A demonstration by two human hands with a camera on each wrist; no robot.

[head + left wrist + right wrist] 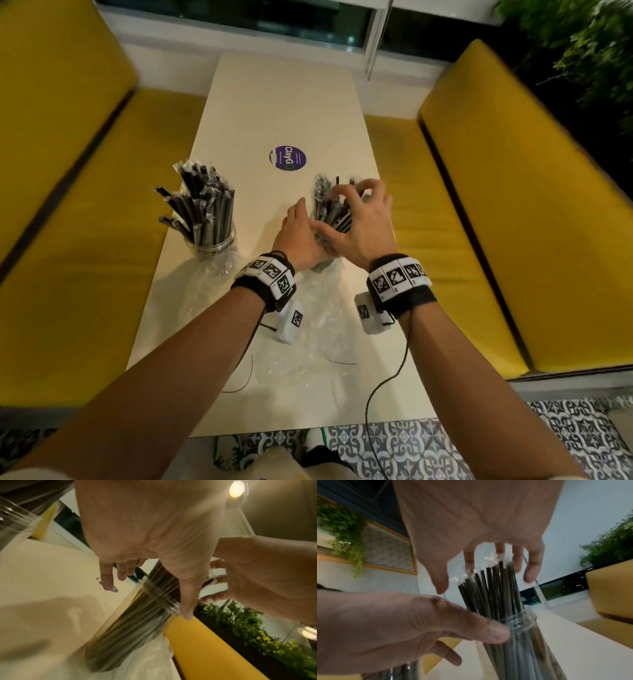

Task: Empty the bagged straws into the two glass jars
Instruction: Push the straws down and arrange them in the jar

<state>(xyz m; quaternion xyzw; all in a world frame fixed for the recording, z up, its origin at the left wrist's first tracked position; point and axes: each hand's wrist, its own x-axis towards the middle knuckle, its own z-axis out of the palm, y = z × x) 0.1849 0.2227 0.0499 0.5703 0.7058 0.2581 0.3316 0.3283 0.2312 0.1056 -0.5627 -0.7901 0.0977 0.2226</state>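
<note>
Two glass jars stand on the cream table (284, 102), both filled with black straws in clear wrappers. The left jar (214, 241) stands alone, its straws (200, 202) fanned out. My hands cover most of the right jar (130, 635). My left hand (299, 226) is open beside it, the thumb (488, 628) touching the jar's neck (517, 622) and the fingers straight. My right hand (359, 216) hovers over the tops of the right jar's straws (491, 588), with its spread fingers (532, 568) around them but gripping none.
Crumpled clear plastic bags (308, 329) lie on the table in front of the jars, with thin black cables (387, 380) trailing past. A purple round sticker (287, 157) sits mid-table. Yellow benches (513, 205) flank both sides. Plants (589, 51) stand at the far right.
</note>
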